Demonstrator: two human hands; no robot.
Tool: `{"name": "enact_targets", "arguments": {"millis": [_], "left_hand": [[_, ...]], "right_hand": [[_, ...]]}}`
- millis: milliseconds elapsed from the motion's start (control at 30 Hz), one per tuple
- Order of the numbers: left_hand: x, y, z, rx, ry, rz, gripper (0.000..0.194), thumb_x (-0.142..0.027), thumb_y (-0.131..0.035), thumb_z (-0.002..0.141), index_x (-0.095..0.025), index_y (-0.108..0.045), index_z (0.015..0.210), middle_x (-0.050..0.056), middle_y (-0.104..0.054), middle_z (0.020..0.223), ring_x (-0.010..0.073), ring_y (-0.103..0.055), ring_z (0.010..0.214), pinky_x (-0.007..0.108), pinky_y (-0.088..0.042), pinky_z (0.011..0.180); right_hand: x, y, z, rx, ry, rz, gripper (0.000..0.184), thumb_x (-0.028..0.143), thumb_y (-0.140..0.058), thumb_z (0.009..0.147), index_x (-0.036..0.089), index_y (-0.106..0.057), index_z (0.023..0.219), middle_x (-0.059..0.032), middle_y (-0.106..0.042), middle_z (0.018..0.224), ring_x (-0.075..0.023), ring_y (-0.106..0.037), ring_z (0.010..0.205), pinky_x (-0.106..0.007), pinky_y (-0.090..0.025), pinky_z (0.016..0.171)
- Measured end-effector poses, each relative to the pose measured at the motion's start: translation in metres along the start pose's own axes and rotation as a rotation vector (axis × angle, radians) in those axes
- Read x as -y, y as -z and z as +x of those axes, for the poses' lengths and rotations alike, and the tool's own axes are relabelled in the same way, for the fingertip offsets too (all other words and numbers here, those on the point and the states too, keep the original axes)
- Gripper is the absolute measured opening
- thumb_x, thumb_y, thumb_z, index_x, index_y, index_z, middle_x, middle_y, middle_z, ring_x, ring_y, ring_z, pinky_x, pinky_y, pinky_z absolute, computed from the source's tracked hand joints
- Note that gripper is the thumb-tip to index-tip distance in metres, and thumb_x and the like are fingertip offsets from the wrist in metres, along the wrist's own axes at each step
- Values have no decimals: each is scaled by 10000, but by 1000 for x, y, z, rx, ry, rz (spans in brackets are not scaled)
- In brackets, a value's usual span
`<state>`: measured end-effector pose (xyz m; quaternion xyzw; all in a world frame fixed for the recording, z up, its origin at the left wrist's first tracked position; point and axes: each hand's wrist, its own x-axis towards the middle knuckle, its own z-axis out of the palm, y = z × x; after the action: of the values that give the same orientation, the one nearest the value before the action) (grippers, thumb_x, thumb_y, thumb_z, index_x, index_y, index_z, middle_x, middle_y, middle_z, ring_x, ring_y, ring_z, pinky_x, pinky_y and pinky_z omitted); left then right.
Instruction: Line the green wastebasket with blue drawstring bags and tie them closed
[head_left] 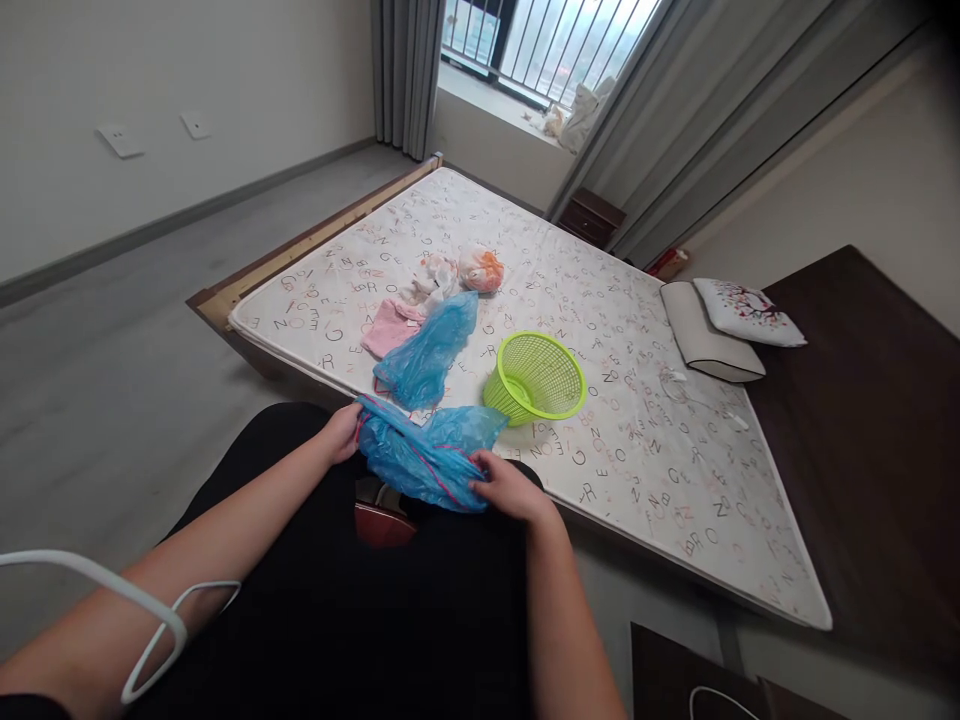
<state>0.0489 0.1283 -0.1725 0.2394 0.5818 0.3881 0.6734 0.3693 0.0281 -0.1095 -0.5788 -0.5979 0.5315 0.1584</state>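
**Two hands gather a crumpled blue bag at the mattress edge**

The left hand (343,432) curls its fingers around one end of a blue plastic bag (424,458), while the right hand (510,488) lies over the other end, gripping a fold of it. A thin red strip (442,480) runs across the bag, which hangs above the person's black clothing (300,600) and overlaps the mattress edge. Below it shows a dark red object (385,525), too hidden to name. A white cable (127,600) loops beside the left forearm.

Just ahead on the letter-printed mattress (637,440) lie a second blue bag (427,350), a pink cloth (394,328), a white crumpled cloth (431,280) and an orange-and-white bundle (480,270). A lime-green plastic basket (534,378) tips on its side nearby. Farther right, a beige pillow (709,330) and a floral white cushion (748,312) rest on a dark wooden surface (847,400).
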Motion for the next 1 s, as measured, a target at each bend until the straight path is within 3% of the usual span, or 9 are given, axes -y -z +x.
{"name": "enact_targets", "arguments": {"millis": [67, 200, 300, 367, 400, 500, 633, 800, 1000], "left_hand": [[-3, -4, -7, 45, 86, -91, 158, -284, -596, 865, -145, -664, 834, 90, -715, 691, 223, -715, 627, 327, -603, 612], [-7, -16, -25, 125, 93, -191, 175, -288, -717, 795, -155, -676, 902, 60, -742, 753, 219, -734, 700, 317, -612, 668], [-13, -20, -37, 101, -6, -118, 268, -295, -750, 732, -160, -681, 953, 34, -740, 759, 206, -722, 710, 306, -595, 682], [-18, -16, -42, 105, -78, -35, 336, -335, -761, 700, -163, -682, 977, 20, -730, 754, 197, -706, 708, 290, -572, 673], [-21, -13, -43, 111, -116, 17, 368, -364, -767, 688, -165, -680, 985, 14, -724, 757, 191, -694, 703, 280, -558, 664], [-28, 1, -46, 128, -217, 234, 482, -465, -782, 679, -178, -670, 1050, 14, -727, 847, 194, -677, 745, 271, -531, 676], [-37, 13, -55, 134, -389, 749, 653, -504, -798, 692, -215, -657, 1260, 35, -719, 1014, 247, -679, 935, 302, -524, 827], [-39, 17, -56, 176, -531, 1126, 795, -311, -801, 641, -267, -632, 1417, 83, -701, 1179, 316, -659, 1089, 326, -494, 938], [-32, 29, -38, 144, -487, 1173, 415, -213, -596, 740, -239, -780, 1112, 89, -758, 1111, 328, -672, 1095, 362, -495, 981]], "right_hand": [[2, -13, 2, 67, 2, -37, 477, 269, -741, 747, 225, -635, 1209, -25, -647, 1046, -190, -598, 935, -297, -463, 821], [10, -48, 17, -141, -11, 70, 750, 355, -848, 679, 251, -580, 1372, -47, -646, 1094, -229, -615, 982, -358, -471, 897], [13, -61, 30, -256, -4, 56, 410, 295, -794, 712, 238, -701, 1107, -33, -680, 967, -245, -622, 935, -377, -455, 888], [13, -56, 33, -361, -3, 51, 137, 281, -667, 804, 235, -697, 930, -29, -690, 901, -240, -624, 888, -369, -448, 858], [14, -51, 33, -437, -7, 58, 109, 289, -606, 842, 234, -680, 902, -32, -693, 896, -241, -626, 881, -366, -446, 849], [18, -28, 26, -647, -21, 77, 178, 348, -519, 901, 228, -636, 961, -57, -699, 960, -256, -628, 939, -364, -437, 859], [28, -5, 12, -765, -2, 101, 212, 402, -493, 933, 226, -590, 1000, -58, -672, 982, -247, -605, 953, -350, -424, 856], [40, -3, 3, -794, 77, 254, 212, 419, -511, 945, 227, -567, 1018, -25, -615, 945, -200, -568, 882, -314, -428, 825], [55, -6, -6, -640, 97, 191, 207, 418, -533, 948, 229, -593, 1006, -32, -653, 955, -212, -591, 901, -321, -429, 819]]}}
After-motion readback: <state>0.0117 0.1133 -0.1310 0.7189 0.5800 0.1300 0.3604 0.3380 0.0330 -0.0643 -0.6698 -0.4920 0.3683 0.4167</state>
